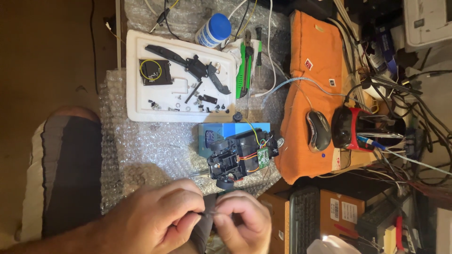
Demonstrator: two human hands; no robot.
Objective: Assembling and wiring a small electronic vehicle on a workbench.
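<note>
Bubble wrap: a clear sheet (141,146) covers the table and carries the work.
Orange cloth: a folded cloth (313,61) lies to the right, with a grey computer mouse (318,130) on it.
White foam tray: the tray (136,101) sits far left and holds removed parts, namely long black plastic pieces (188,63), a dark square panel (154,71) and many loose screws (188,104); judged from this, much of the taking apart is done.
Black mechanism: the opened device (233,157), on a blue box (235,129), shows coloured wires and a small green circuit board (262,157); it stands just beyond the hands and is not fully stripped.
Green tool: a green-handled tool (243,66) lies beside the tray, untouched.
Left hand: the left hand (157,221) is curled nearly closed, its thumb and forefinger pinching a small dark part (207,214).
Right hand: the right hand (242,221) is curled, its fingertips meeting the same part.
Small part: too little shows to tell what it is.
</note>
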